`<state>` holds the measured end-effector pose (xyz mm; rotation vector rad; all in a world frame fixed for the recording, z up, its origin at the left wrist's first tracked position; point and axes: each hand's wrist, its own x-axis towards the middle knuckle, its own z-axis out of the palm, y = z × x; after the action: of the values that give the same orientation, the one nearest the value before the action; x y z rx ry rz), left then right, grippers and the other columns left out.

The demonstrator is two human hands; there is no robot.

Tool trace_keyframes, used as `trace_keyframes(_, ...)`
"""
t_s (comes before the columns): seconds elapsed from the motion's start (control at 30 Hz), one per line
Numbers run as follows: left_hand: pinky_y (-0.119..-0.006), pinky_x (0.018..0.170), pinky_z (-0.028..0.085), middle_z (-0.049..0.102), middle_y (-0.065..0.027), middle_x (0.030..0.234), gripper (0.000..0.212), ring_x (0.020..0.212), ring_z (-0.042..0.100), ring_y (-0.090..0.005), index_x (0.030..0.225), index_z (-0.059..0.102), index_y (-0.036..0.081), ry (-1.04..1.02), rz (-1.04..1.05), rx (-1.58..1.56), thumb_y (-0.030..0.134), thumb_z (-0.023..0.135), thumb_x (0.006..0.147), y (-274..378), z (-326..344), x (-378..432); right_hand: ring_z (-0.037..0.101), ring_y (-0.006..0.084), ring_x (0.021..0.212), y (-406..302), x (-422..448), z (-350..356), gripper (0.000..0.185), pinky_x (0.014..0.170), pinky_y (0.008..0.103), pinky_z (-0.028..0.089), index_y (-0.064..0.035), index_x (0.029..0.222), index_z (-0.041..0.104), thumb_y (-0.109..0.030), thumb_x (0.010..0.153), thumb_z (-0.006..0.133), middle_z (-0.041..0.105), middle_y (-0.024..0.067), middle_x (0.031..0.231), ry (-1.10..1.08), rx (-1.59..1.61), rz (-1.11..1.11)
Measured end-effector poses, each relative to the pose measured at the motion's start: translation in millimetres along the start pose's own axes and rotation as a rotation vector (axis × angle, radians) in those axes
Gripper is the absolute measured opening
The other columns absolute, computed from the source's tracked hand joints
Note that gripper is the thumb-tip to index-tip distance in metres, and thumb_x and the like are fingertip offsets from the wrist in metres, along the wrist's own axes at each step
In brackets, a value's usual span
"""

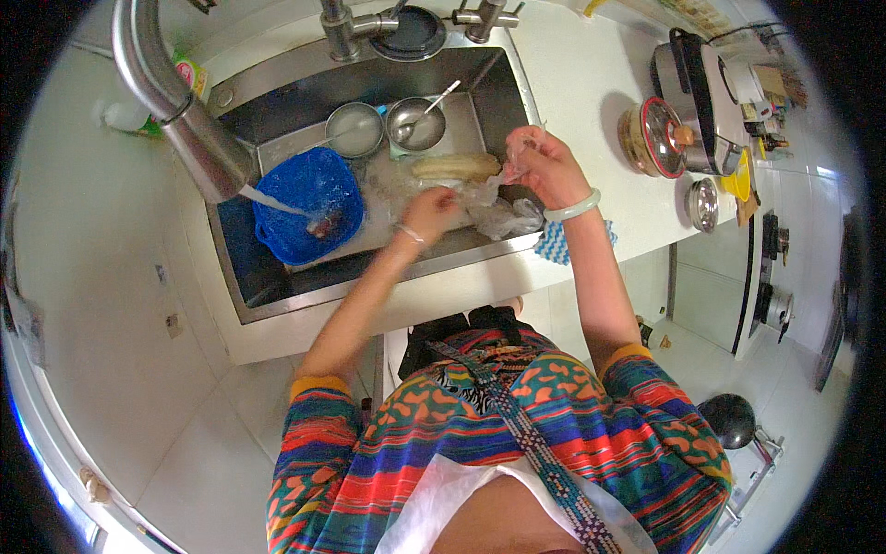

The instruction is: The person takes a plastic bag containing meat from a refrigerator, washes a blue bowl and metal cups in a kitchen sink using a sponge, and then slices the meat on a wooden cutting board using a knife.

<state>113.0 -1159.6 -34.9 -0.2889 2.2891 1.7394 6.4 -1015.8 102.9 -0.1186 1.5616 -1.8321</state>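
My right hand (554, 173), with a pale bangle on the wrist, pinches a clear plastic bag (509, 220) over the right end of the sink. The bag's crumpled part hangs down inside the basin. Blurred by motion, my left hand (428, 213) is beside the bag with its fingers curled; whether it grips the plastic is unclear. A long pale food item (453, 166) lies just beyond it. To the left, water runs from the faucet (211, 149) into a blue plastic basin (284, 176), onto a small reddish-brown piece (322, 226).
Two metal bowls stand at the back of the steel sink (284, 280), the left bowl (351, 126) and the right bowl (408, 118) with a spoon (439, 98). A blue-and-white cloth (554, 242) hangs at the front edge. A glass-lidded pot (654, 135) and a rice cooker (692, 104) occupy the right counter.
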Motion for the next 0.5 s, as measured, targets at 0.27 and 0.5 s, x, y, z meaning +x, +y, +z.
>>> trace_keyframes(0.27,-0.034,0.056,0.044,0.055,-0.0092,0.069,0.022,0.059,0.053,-0.0242,0.077,0.058,0.008,-0.055,0.212,0.544,0.026,0.052,0.068,26.7,80.3,47.4,0.049,0.0138,0.058,-23.2,-18.4,-3.7,0.015,0.055,0.0265,0.042,-0.0023,0.086,0.047,-0.003,0.071,0.050,0.046,0.0027,0.069,-0.015,0.089,-0.116)
trace_keyframes(0.5,-0.020,0.039,0.026,0.047,0.0025,0.059,0.022,0.048,0.041,-0.0069,0.072,0.056,0.010,-0.211,-0.326,-0.731,0.025,0.042,0.078,37.9,32.4,41.1,0.039,0.0117,0.056,-19.5,-18.1,-22.0,0.018,0.050,0.0246,0.034,-0.0042,0.087,0.047,-0.011,0.071,0.051,0.043,0.0024,0.067,-0.191,0.665,-0.188)
